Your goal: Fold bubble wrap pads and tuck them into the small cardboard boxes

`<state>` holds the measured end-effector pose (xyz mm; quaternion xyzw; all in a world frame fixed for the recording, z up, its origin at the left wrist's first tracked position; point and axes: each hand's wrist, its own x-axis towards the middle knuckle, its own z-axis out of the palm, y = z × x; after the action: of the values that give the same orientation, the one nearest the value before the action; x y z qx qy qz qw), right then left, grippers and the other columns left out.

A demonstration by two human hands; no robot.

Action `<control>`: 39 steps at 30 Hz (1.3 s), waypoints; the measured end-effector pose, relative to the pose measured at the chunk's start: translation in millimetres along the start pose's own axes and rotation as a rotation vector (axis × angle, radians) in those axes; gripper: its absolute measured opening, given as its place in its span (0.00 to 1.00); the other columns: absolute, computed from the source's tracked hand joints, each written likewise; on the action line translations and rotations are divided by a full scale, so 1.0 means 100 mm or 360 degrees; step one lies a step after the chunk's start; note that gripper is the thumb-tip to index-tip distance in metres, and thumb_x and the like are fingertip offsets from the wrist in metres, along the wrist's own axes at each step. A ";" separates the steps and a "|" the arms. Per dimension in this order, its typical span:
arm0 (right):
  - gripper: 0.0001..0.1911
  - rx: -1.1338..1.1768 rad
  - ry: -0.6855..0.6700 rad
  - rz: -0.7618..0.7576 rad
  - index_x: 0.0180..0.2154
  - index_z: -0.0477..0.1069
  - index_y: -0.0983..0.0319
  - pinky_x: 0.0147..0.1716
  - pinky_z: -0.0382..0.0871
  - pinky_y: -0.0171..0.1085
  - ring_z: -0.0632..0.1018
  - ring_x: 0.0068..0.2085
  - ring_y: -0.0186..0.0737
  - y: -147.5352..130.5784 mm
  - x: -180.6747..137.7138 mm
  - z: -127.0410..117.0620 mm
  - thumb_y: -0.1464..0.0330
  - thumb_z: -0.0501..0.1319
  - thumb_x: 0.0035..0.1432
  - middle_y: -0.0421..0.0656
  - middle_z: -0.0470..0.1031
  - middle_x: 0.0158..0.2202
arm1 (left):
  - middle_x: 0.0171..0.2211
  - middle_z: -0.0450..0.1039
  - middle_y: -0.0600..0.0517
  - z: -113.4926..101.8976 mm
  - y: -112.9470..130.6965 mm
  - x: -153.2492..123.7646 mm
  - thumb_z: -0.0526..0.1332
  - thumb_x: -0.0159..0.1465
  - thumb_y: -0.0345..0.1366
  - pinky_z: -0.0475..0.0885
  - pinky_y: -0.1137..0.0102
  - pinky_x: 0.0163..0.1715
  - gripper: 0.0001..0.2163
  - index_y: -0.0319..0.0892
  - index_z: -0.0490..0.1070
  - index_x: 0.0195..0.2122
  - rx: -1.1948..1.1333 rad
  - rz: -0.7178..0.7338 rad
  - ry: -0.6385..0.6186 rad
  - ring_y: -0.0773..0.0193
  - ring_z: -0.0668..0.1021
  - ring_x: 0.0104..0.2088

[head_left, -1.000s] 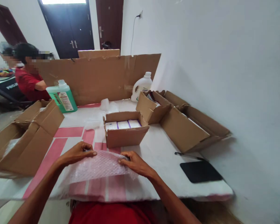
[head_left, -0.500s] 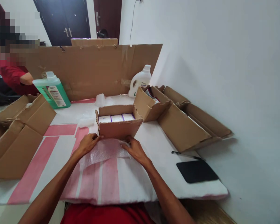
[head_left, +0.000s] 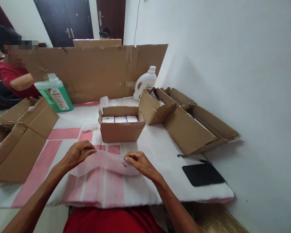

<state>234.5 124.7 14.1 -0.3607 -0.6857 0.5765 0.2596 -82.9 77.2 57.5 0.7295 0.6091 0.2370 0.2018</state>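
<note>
Both grips pinched on the bubble wrap (head_left: pixel 104 161), left hand (head_left: pixel 76 155) and right hand (head_left: pixel 138 161) at opposite ends, long axis left-right, small box (head_left: pixel 121 129) just beyond.

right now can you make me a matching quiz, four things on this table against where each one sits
Things:
1. bubble wrap
2. green jug
3. white bottle
4. black pad

Places:
A. far right, by the cardboard screen
B. near right edge, beside a pen
C. between both hands
D. far left, behind an open carton

Pairs: 1-C, 2-D, 3-A, 4-B
</note>
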 end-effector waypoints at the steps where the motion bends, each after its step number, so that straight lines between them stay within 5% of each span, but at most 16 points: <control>1: 0.12 0.0060 -0.0032 0.0003 0.28 0.75 0.62 0.31 0.59 0.34 0.70 0.29 0.34 -0.01 0.00 0.01 0.64 0.58 0.61 0.38 0.72 0.26 | 0.32 0.77 0.52 -0.01 0.00 -0.02 0.61 0.66 0.46 0.68 0.67 0.36 0.12 0.46 0.79 0.35 0.0040 0.0015 0.0051 0.63 0.75 0.32; 6: 0.15 0.0274 -0.0074 0.0083 0.30 0.76 0.63 0.31 0.62 0.34 0.72 0.29 0.35 -0.04 0.01 0.07 0.59 0.62 0.61 0.40 0.74 0.27 | 0.45 0.77 0.46 0.22 0.21 -0.18 0.62 0.68 0.38 0.67 0.60 0.48 0.11 0.45 0.76 0.50 0.0443 0.0357 0.0542 0.55 0.76 0.47; 9: 0.16 0.0364 -0.0115 0.0124 0.32 0.77 0.63 0.32 0.64 0.34 0.73 0.29 0.35 -0.04 0.01 0.10 0.56 0.65 0.59 0.40 0.76 0.28 | 0.46 0.77 0.47 0.51 0.39 -0.26 0.63 0.67 0.37 0.69 0.63 0.49 0.14 0.45 0.71 0.54 0.0449 0.0682 0.0485 0.59 0.76 0.47; 13: 0.18 0.0356 -0.0121 0.0162 0.31 0.78 0.64 0.29 0.61 0.32 0.71 0.27 0.33 -0.05 -0.02 0.13 0.54 0.67 0.57 0.39 0.74 0.26 | 0.46 0.77 0.48 0.79 0.49 -0.29 0.63 0.67 0.34 0.70 0.64 0.47 0.13 0.44 0.70 0.53 0.0337 0.0735 0.0445 0.60 0.77 0.47; 21: 0.17 0.0322 -0.0052 0.0181 0.29 0.77 0.64 0.27 0.63 0.32 0.71 0.25 0.32 -0.08 -0.02 0.15 0.56 0.65 0.58 0.39 0.74 0.25 | 0.42 0.79 0.49 0.71 0.54 -0.33 0.58 0.67 0.25 0.70 0.63 0.47 0.09 0.44 0.70 0.44 0.0474 0.0883 0.0621 0.61 0.78 0.44; 27: 0.14 -0.0101 0.0303 0.0060 0.29 0.73 0.62 0.23 0.63 0.32 0.73 0.23 0.33 -0.06 0.08 0.00 0.59 0.58 0.61 0.40 0.75 0.26 | 0.30 0.74 0.52 0.62 0.80 -0.65 0.52 0.67 0.22 0.68 0.65 0.35 0.10 0.43 0.67 0.42 0.0650 0.0968 0.0381 0.63 0.74 0.29; 35: 0.12 -0.0804 0.0242 -0.0168 0.32 0.77 0.60 0.32 0.64 0.34 0.74 0.29 0.37 0.01 0.30 -0.23 0.66 0.56 0.65 0.39 0.75 0.26 | 0.26 0.72 0.51 1.39 0.86 -0.83 0.51 0.65 0.23 0.64 0.62 0.27 0.09 0.43 0.66 0.36 0.0703 0.0820 -0.0041 0.59 0.73 0.24; 39: 0.08 -0.0936 0.0213 -0.0098 0.39 0.78 0.61 0.40 0.69 0.38 0.78 0.36 0.42 -0.01 0.26 -0.38 0.68 0.60 0.63 0.44 0.80 0.35 | 0.29 0.75 0.51 1.51 0.91 -0.79 0.56 0.66 0.28 0.68 0.63 0.30 0.04 0.44 0.68 0.38 0.0604 0.0730 -0.0094 0.59 0.76 0.27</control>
<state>248.1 168.7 20.8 -0.4367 -0.8151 0.3200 0.2060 67.4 -17.4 -18.9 0.8793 0.4557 0.1370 0.0208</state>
